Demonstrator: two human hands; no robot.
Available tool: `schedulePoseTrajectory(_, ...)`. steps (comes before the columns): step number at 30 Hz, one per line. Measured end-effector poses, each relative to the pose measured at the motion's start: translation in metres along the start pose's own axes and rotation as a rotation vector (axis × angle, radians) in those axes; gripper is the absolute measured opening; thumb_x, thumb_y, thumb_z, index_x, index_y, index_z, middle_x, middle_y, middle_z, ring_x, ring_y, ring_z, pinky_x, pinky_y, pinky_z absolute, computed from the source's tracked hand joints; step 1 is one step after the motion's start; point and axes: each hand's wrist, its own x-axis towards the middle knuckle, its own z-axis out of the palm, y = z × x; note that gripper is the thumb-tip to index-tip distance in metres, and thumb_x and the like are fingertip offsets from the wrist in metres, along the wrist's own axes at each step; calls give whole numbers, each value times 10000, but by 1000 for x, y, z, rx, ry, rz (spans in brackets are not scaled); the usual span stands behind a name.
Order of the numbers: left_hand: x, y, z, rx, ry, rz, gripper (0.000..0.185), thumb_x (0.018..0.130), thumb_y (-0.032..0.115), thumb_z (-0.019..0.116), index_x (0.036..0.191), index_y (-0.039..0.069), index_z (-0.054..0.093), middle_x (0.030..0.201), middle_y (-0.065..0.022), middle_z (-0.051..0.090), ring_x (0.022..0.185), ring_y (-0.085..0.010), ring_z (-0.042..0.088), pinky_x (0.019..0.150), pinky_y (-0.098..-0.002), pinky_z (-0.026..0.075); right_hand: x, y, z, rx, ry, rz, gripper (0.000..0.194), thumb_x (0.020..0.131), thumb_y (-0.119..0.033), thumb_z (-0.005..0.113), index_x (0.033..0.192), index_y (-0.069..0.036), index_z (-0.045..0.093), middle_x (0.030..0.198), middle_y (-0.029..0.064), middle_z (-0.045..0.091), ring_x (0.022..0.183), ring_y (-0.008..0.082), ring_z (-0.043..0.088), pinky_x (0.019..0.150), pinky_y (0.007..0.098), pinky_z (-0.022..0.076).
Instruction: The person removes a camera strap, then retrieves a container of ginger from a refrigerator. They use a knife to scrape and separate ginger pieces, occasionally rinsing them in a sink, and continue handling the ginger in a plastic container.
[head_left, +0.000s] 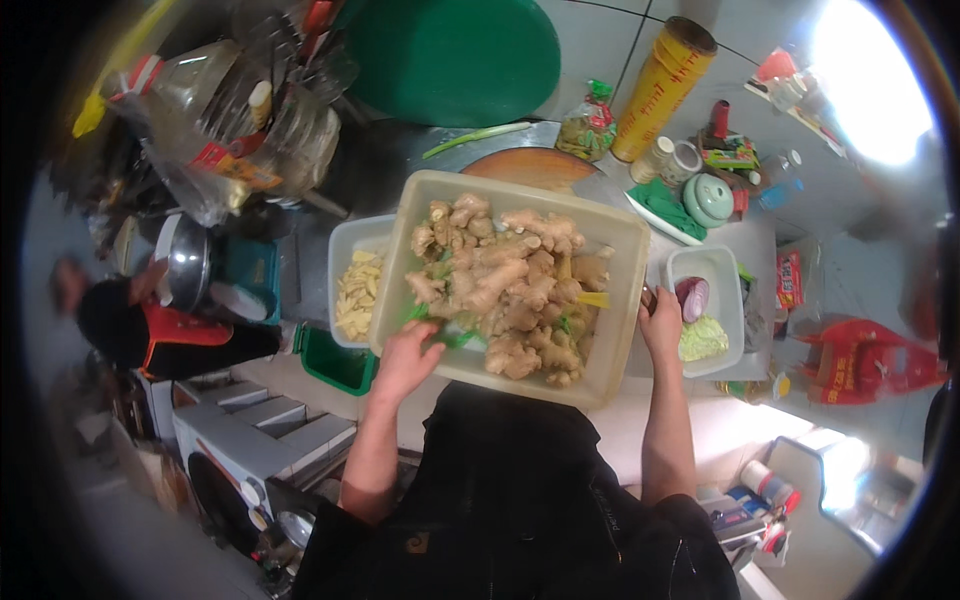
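Observation:
A large cream plastic tub (517, 191) full of unpeeled ginger roots (502, 285) lies before me, overlapping the round wooden cutting board (529, 165) behind it. Some green plastic bits show among the roots. My left hand (409, 356) reaches over the tub's near left rim, thumb and fingers apart, with nothing seen between them. At the tub's right side, my right hand (662, 322) is closed around a small dark handle (649, 297); the rest of that tool is hidden. Partly covered by the tub, a white container (349, 240) holds peeled ginger pieces (360, 292).
Right of my hand, a white container (739, 300) holds a cut red onion (692, 297) and cabbage (703, 339). A green bin (337, 360) stands below left. Behind are a scallion (476, 139), a yellow roll (664, 86) and jars. At far left, another person (172, 326) touches a metal pot (191, 259).

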Motion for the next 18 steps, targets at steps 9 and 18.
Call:
schedulePoseTrajectory(9, 36, 6, 21, 283, 165, -409, 407, 747, 181, 754, 1060, -24, 593, 1018, -241, 642, 918, -415, 632, 788, -465, 518, 69, -5, -48, -310, -144, -50, 121, 798, -141, 595, 892, -66, 584, 875, 178, 660, 794, 387, 641, 689, 497, 500)
schedulePoseTrajectory(18, 52, -11, 16, 317, 145, -294, 118, 796, 90, 636, 890, 21, 618, 788, -213, 662, 795, -388, 650, 696, -471, 511, 38, -23, -175, -234, 80, -8, 126, 772, -103, 640, 882, -64, 591, 892, 167, 648, 784, 376, 616, 666, 447, 486)
